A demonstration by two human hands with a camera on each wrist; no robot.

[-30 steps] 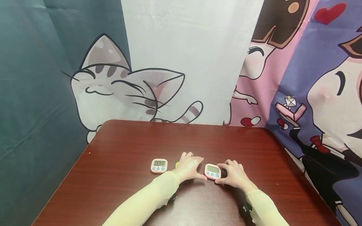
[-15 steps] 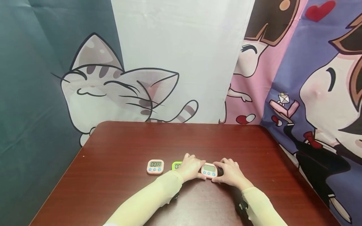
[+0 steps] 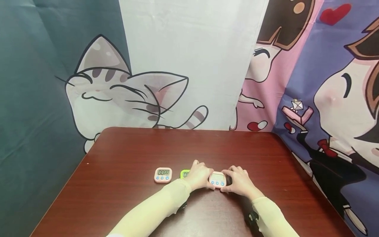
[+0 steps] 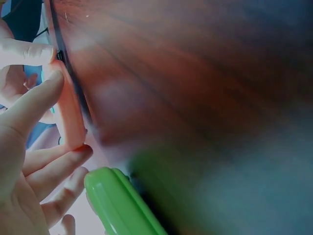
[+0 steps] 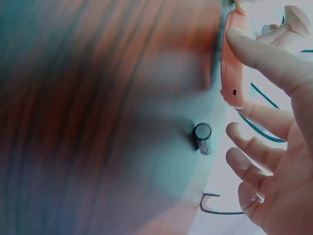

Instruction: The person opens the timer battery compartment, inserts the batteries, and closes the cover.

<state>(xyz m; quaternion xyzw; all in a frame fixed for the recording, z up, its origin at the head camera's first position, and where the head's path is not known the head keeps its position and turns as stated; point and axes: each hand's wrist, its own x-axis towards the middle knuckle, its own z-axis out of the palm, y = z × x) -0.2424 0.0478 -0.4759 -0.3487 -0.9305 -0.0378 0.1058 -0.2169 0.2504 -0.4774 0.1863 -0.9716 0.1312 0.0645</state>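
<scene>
A pink kitchen timer (image 3: 217,179) with a row of blue buttons is held between my two hands. My left hand (image 3: 199,176) grips its left side, with thumb and forefinger at opposite edges in the left wrist view. On the other side, my right hand (image 3: 240,181) pinches it between thumb (image 5: 257,51) and forefinger, the remaining fingers loosely bent below. Glare pales the timer's screen in the head view. Close beside the left hand is a green timer (image 3: 184,173), partly hidden by that hand. Another pink timer (image 3: 163,175), reading 00:00, lies farther left.
A small dark cylinder (image 5: 202,138) stands on the table near my right hand. The brown table (image 3: 133,148) reaches back to a cartoon-printed cloth (image 3: 207,65) hanging behind it.
My left hand, at first apart from the held pink timer, has closed on its left side. The timer has shifted slightly left and its screen has turned pale. More of the green timer shows.
</scene>
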